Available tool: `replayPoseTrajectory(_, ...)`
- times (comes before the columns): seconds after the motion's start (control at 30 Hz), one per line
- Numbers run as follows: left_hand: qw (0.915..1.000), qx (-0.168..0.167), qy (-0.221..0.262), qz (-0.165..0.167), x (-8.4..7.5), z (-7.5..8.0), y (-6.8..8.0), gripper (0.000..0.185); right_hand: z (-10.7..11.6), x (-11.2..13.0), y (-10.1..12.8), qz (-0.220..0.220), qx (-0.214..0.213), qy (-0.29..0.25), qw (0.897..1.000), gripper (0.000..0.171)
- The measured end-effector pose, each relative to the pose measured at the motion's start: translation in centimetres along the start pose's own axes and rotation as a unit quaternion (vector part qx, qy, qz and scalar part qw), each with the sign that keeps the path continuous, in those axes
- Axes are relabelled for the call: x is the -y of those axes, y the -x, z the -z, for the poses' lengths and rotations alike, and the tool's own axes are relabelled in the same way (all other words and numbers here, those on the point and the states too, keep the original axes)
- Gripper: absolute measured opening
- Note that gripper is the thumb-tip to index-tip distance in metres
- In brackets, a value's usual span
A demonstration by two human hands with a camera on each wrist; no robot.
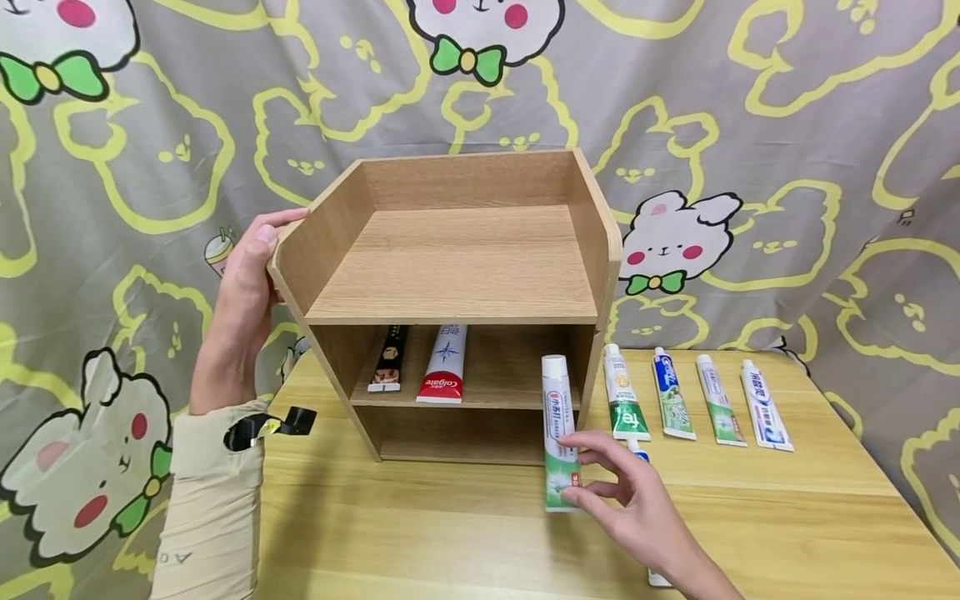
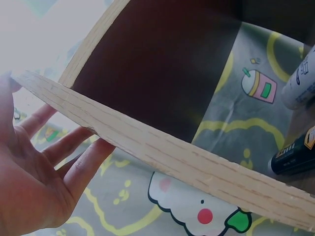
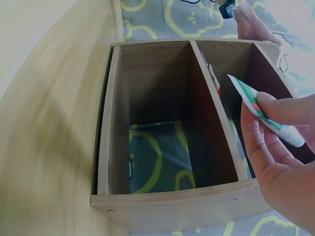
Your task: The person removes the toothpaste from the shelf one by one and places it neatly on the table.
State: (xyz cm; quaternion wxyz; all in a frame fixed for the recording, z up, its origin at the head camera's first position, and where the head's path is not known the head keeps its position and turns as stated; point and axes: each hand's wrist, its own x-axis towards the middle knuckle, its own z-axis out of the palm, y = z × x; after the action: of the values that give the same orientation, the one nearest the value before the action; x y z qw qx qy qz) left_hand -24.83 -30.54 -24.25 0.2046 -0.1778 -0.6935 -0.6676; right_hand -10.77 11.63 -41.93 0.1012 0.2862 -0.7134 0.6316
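Observation:
My right hand (image 1: 626,500) pinches a white and green toothpaste tube (image 1: 558,433) between thumb and fingers, cap up, in front of the right side of a wooden desktop shelf (image 1: 450,312). In the right wrist view the same tube (image 3: 266,115) slants before the middle compartment. My left hand (image 1: 251,267) holds the upper left side panel; the left wrist view has its fingers (image 2: 86,167) against the panel's edge. On the middle shelf lie a black toothpaste tube (image 1: 390,358) and a red and white Colgate tube (image 1: 444,367), their flat ends to the front.
Right of the shelf, several toothpaste tubes lie in a row on the wooden table (image 1: 420,533), among them a green and white one (image 1: 626,396) and a blue and green one (image 1: 672,396). Another tube (image 1: 658,577) is partly hidden under my right hand. A patterned curtain (image 1: 675,100) hangs behind.

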Motion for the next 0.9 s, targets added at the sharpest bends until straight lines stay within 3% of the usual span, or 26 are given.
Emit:
replayPoseTrajectory(0.5,1.0000,0.003,0.003,0.001,-0.1,0.0,0.0,0.049,1.7,-0.2,1.4,-0.023,-0.001,0.023,0.999,0.059)
replayPoseTrajectory(0.9,0.9999,0.001,0.009,0.005,0.0,0.0,0.0,0.050,3.3,0.1,3.1,-0.098,-0.032,0.099,0.990,0.055)
